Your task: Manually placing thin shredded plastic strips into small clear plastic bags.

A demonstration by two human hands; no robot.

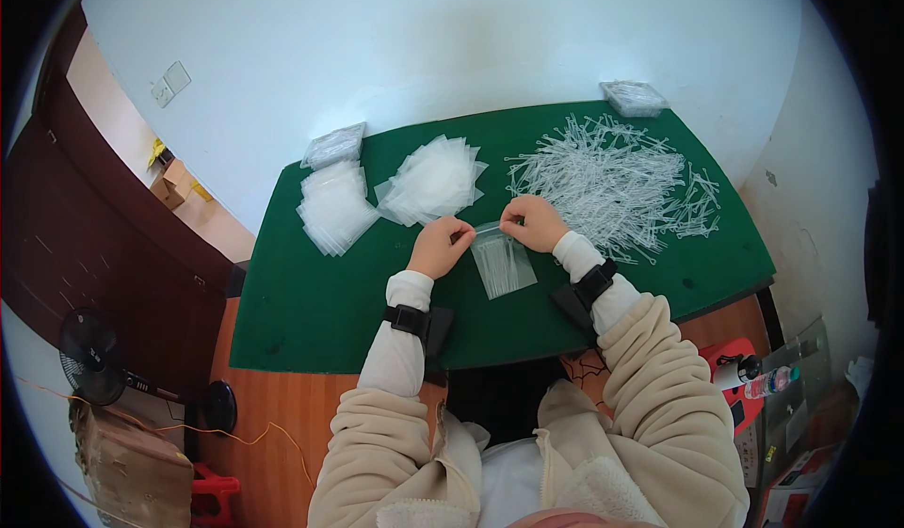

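Between my hands a clear zip bag lies on the green table, with several thin clear plastic sticks inside it. My left hand pinches the bag's top left corner. At the top right corner, my right hand grips the same upper edge with thumb and fingers. Just beyond my right hand spreads a large heap of thin clear plastic sticks with small looped ends. A loose pile of empty clear bags lies beyond my left hand, and a neater fanned stack of bags is left of it.
A wrapped bundle stands at the table's back left, another clear packet at its back right corner. The green table meets a white wall. A black fan and a cardboard box are at left, a water bottle at right.
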